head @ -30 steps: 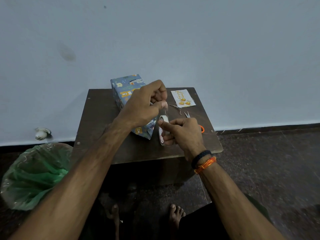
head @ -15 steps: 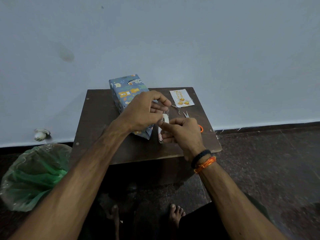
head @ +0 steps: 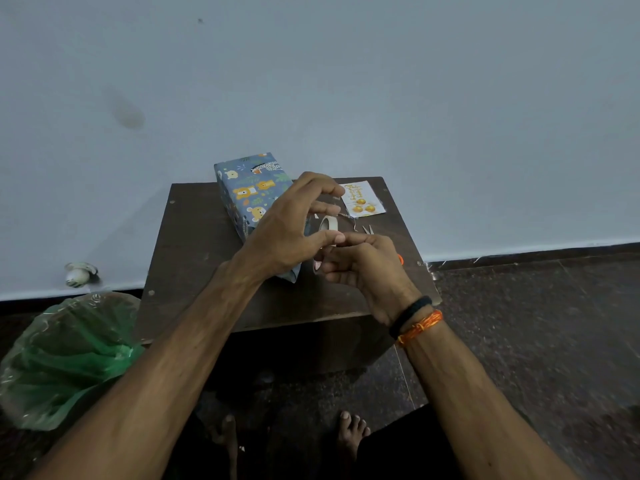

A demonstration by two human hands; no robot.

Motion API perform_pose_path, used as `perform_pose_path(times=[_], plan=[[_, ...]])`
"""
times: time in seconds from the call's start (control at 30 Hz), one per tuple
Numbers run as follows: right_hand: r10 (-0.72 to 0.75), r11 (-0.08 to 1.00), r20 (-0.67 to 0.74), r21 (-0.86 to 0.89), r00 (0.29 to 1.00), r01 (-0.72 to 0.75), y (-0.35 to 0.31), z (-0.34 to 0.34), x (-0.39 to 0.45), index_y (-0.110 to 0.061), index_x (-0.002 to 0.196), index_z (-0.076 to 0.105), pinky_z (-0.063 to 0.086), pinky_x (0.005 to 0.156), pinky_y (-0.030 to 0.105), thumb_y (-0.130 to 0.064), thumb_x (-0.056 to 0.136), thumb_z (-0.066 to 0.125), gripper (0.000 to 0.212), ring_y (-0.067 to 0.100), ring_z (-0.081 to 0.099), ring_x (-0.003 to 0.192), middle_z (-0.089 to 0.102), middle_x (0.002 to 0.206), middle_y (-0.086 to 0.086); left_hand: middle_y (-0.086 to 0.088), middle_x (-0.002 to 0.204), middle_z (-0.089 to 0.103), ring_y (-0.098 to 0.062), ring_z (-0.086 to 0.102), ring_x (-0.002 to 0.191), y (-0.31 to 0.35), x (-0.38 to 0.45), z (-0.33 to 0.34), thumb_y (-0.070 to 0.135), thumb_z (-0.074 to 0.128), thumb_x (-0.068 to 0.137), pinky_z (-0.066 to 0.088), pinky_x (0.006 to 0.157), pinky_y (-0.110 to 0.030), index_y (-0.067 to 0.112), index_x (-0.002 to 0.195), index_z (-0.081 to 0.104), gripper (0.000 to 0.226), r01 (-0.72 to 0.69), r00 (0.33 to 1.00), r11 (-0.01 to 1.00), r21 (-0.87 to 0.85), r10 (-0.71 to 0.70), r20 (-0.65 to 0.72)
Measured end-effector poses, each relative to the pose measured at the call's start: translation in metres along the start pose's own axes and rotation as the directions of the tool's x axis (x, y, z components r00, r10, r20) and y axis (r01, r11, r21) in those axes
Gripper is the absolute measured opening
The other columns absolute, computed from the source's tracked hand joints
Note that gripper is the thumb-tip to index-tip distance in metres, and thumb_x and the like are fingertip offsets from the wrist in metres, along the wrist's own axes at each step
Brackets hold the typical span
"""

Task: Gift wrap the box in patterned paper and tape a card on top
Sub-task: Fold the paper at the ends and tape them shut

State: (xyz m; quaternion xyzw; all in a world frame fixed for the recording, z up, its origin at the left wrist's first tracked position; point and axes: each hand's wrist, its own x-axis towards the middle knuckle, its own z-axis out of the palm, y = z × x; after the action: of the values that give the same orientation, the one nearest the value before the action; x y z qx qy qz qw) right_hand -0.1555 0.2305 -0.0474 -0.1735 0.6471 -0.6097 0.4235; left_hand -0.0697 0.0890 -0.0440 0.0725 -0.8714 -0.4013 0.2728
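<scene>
Right hand (head: 367, 268) provides the main grip: its fingers curl round the tape roll (head: 323, 241), which it holds on edge above the worktop (head: 194, 258). Left hand (head: 287, 226) reaches across, thumb meeting the right forefinger at the roll's rim, while its other fingers are spread and lifted. Whether a loose tape end is pinched there I cannot tell; the tape is clear and the light is dim.

Behind the left hand lies the wrapped box (head: 247, 192), its patterned paper already closed as far as it shows. Beyond the hands, near the far right of the worktop, the card (head: 362, 199) lies flat, apart from the box. Scissors (head: 369, 230) peek out just beyond the right knuckles.

The step looks like freeing a strip for the card. Doing it well probably means steadying the roll with the right hand, lifting the end cleanly with a nail, pulling a short length straight so it does not fold onto itself, and cutting it with the scissors.
</scene>
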Motion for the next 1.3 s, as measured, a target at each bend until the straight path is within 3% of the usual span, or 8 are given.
perform_pose_path(times=[0.37,0.5,0.57,0.67,0.8,0.97,1.07,1.3], plan=[[0.120,0.991,0.086,0.054,0.989,-0.125,-0.003,-0.011,0.001,-0.001,0.103,0.072,0.061,0.065,0.027,0.001,0.097,0.058,0.015,0.020,0.071,0.072,0.072,0.086,0.014,0.005,0.133,0.052,0.000,0.068,0.106,-0.013,0.000,0.004,0.008,0.086,0.078,0.053,0.091,-0.016,0.017,0.129,0.055,0.060,0.047,0.998,0.998,-0.029,-0.046,0.047],[0.054,0.989,-0.178,-0.123,0.983,-0.077,-0.007,-0.024,0.004,-0.007,0.103,0.075,0.057,0.058,0.028,-0.014,0.096,0.062,0.016,0.020,0.074,0.069,0.077,0.096,0.013,0.002,0.135,0.052,-0.001,0.068,0.106,-0.013,0.000,0.005,0.008,0.086,0.078,0.057,0.096,-0.033,0.019,0.129,0.053,0.062,0.071,0.994,0.997,-0.021,-0.069,0.084],[-0.142,0.889,-0.361,-0.456,0.922,-0.042,-0.005,-0.036,0.008,-0.012,0.086,0.075,0.057,0.062,0.031,-0.014,0.091,0.065,0.012,0.018,0.071,0.067,0.076,0.083,0.008,0.002,0.134,0.051,-0.001,0.069,0.105,-0.013,0.000,0.004,0.007,0.085,0.078,0.057,0.096,-0.038,0.021,0.128,0.052,0.061,0.086,0.992,0.996,-0.035,-0.082,0.093],[-0.304,0.614,-0.416,-0.774,0.857,-0.158,-0.003,-0.052,0.015,-0.013,0.081,0.072,0.049,0.072,0.029,-0.015,0.087,0.070,0.006,0.020,0.062,0.078,0.067,0.079,0.002,0.002,0.134,0.052,0.000,0.068,0.105,-0.013,0.000,0.004,0.007,0.085,0.079,0.057,0.097,-0.038,0.027,0.126,0.051,0.061,0.097,0.991,0.993,-0.061,-0.091,0.100],[-0.179,0.493,-0.405,-0.826,0.896,-0.275,0.008,-0.063,0.033,-0.008,0.101,0.075,0.056,0.078,0.037,-0.034,0.086,0.078,0.030,0.023,0.064,0.091,0.069,0.102,0.011,0.003,0.136,0.052,0.000,0.068,0.106,-0.013,0.000,0.004,0.008,0.084,0.080,0.056,0.098,-0.035,0.029,0.125,0.050,0.061,0.108,0.990,0.992,-0.063,-0.102,0.103],[-0.194,0.406,-0.417,-0.858,0.888,-0.314,0.013,-0.060,0.041,-0.006,0.102,0.070,0.056,0.077,0.039,-0.051,0.079,0.081,0.052,0.029,0.065,0.092,0.063,0.105,0.013,0.003,0.136,0.053,-0.001,0.068,0.106,-0.013,0.001,0.003,0.006,0.084,0.080,0.055,0.095,-0.024,0.028,0.126,0.051,0.061,0.115,0.989,0.990,-0.081,-0.106,0.107],[-0.167,0.422,-0.434,-0.843,0.885,-0.334,0.007,-0.057,0.039,-0.004,0.101,0.069,0.059,0.078,0.041,-0.047,0.076,0.084,0.052,0.031,0.066,0.092,0.064,0.104,0.013,0.007,0.134,0.054,-0.001,0.069,0.106,-0.012,0.000,0.002,0.002,0.084,0.079,0.054,0.092,-0.017,0.025,0.128,0.055,0.062,0.125,0.987,0.986,-0.110,-0.112,0.116],[-0.180,0.323,-0.414,-0.882,0.893,-0.343,-0.008,-0.049,0.021,-0.008,0.092,0.061,0.054,0.076,0.039,-0.031,0.080,0.082,0.033,0.028,0.053,0.080,0.060,0.093,0.011,0.008,0.136,0.054,-0.004,0.069,0.108,-0.011,0.001,0.001,0.001,0.082,0.080,0.057,0.093,-0.024,0.025,0.130,0.056,0.061,0.127,0.985,0.983,-0.132,-0.109,0.134]])
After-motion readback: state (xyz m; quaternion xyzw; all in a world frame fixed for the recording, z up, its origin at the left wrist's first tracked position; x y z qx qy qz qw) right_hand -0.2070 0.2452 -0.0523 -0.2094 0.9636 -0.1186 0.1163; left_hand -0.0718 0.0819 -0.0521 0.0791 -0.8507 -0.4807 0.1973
